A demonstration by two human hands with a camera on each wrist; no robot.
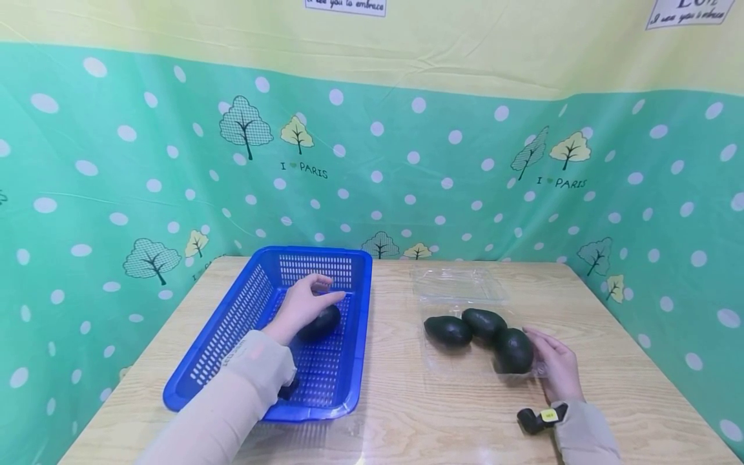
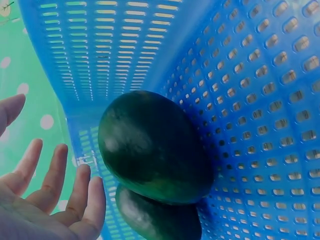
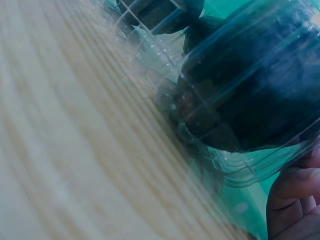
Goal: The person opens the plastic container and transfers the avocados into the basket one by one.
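My left hand (image 1: 302,305) is inside the blue plastic basket (image 1: 364,316), above a dark green avocado (image 1: 322,323). Its fingers (image 2: 54,175) are spread and hold nothing in the left wrist view. There, one avocado (image 2: 150,145) overlaps another (image 2: 155,215) against the perforated basket. Part of a dark thing (image 1: 288,389) shows beside my left sleeve. To the right, a clear plastic clamshell (image 1: 442,367) bears three avocados, the nearest (image 1: 514,352) at its right end. My right hand (image 1: 559,368) grips the clamshell's right edge, with curled fingers (image 3: 285,197) at the rim.
The clamshell's clear lid (image 1: 459,285) lies folded open toward the back of the wooden table (image 1: 395,387). A green dotted cloth (image 1: 407,194) hangs behind and at both sides. A black strap device with a yellow label (image 1: 540,418) is on my right wrist.
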